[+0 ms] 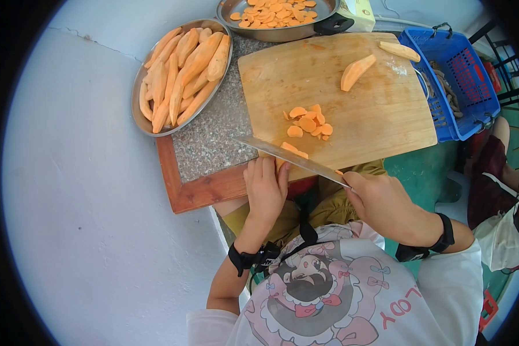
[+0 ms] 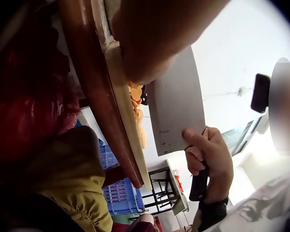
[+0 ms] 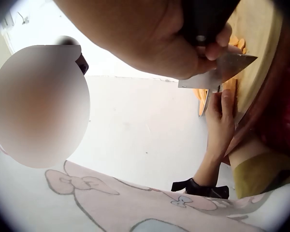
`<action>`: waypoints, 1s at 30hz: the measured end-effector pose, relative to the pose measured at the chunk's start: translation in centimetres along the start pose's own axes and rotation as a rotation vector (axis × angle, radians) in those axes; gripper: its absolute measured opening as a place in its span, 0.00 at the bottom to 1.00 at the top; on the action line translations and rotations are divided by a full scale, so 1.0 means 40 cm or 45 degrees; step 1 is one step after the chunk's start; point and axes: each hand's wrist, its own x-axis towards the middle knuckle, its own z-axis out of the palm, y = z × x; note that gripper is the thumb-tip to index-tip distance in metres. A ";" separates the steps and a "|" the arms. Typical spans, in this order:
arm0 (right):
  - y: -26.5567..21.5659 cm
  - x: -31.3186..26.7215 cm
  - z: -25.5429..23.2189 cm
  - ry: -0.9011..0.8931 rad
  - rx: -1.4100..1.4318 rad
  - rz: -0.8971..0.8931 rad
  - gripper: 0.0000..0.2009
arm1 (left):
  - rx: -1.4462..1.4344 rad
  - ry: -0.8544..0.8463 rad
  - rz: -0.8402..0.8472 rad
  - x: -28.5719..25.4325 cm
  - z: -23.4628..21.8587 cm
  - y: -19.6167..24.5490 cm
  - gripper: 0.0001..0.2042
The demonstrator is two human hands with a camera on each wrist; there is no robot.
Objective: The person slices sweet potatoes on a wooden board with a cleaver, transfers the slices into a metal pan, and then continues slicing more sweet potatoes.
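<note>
In the head view my right hand (image 1: 385,205) grips a cleaver (image 1: 294,158) by its handle, its blade over an orange root piece (image 1: 294,150) at the board's near edge. My left hand (image 1: 265,187) holds that piece at its near end, fingers curled beside the blade. Cut orange slices (image 1: 309,121) lie in a small heap on the wooden cutting board (image 1: 380,121). The left wrist view shows the broad blade (image 2: 176,106) and my right hand (image 2: 211,157) at its handle. In the right wrist view my left hand (image 3: 220,116) is below the blade (image 3: 224,70).
Two peeled pieces (image 1: 357,72) (image 1: 399,51) lie on the board's far right. An oval tray (image 1: 136,109) of peeled roots stands at the left, a pan (image 1: 259,33) of slices at the back. A blue basket (image 1: 467,81) is right of the board.
</note>
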 end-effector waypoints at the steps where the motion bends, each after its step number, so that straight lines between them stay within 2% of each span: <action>1: 0.000 0.000 -0.002 -0.001 0.000 0.001 0.04 | -0.001 -0.001 0.000 -0.001 0.001 0.000 0.10; 13: -0.002 -0.001 -0.003 -0.040 -0.005 0.039 0.04 | 0.034 0.006 0.002 -0.002 0.005 -0.003 0.10; 16: 0.002 -0.002 0.003 0.016 -0.023 -0.013 0.04 | 0.022 0.005 0.005 0.000 0.005 -0.005 0.10; 21: 0.008 0.014 -0.005 -0.108 -0.033 0.040 0.04 | 0.043 -0.008 0.071 0.003 0.004 -0.009 0.10; 30: 0.001 0.038 -0.006 -0.122 -0.055 0.063 0.03 | 0.015 0.011 0.084 0.005 0.011 -0.012 0.09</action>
